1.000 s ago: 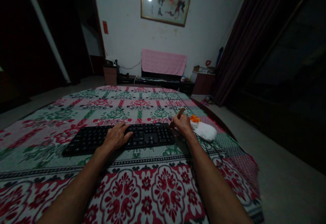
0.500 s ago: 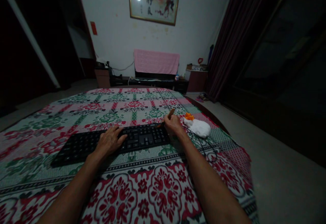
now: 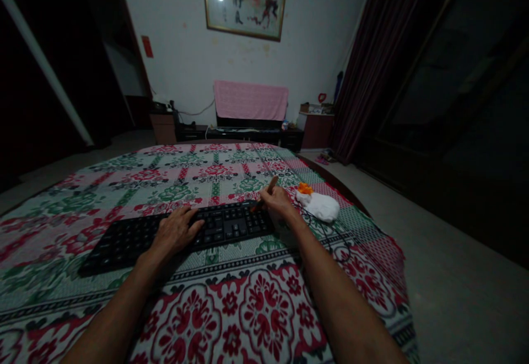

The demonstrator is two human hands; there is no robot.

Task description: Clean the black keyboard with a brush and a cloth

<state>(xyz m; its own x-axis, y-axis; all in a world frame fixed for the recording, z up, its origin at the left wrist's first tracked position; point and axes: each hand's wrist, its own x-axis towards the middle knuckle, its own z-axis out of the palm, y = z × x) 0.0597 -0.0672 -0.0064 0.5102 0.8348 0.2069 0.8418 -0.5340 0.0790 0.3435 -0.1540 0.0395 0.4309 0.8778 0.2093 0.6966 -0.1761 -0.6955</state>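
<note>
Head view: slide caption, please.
Left hand on a black keyboard, right hand holding a brown stick near its right end.

Computer keyboard [image 3: 235,227] at seven o'clock, matt black plastic, brown stick [image 3: 271,183] at six, smooth, wood-like, tablecloth [image 3: 223,265] at six, matt patterned cloth, towel [image 3: 251,100] at twelve, soft matt cloth, framed picture [image 3: 252,11] at twelve, glossy front.

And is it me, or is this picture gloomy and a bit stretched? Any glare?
In the head view, light is dim and both sides sink toward black; in the head view, a white glare spot sits on the framed picture; also there, the curtain leans outward, likely wide-lens stretch; the keyboard's key markings are too small to read.
</note>
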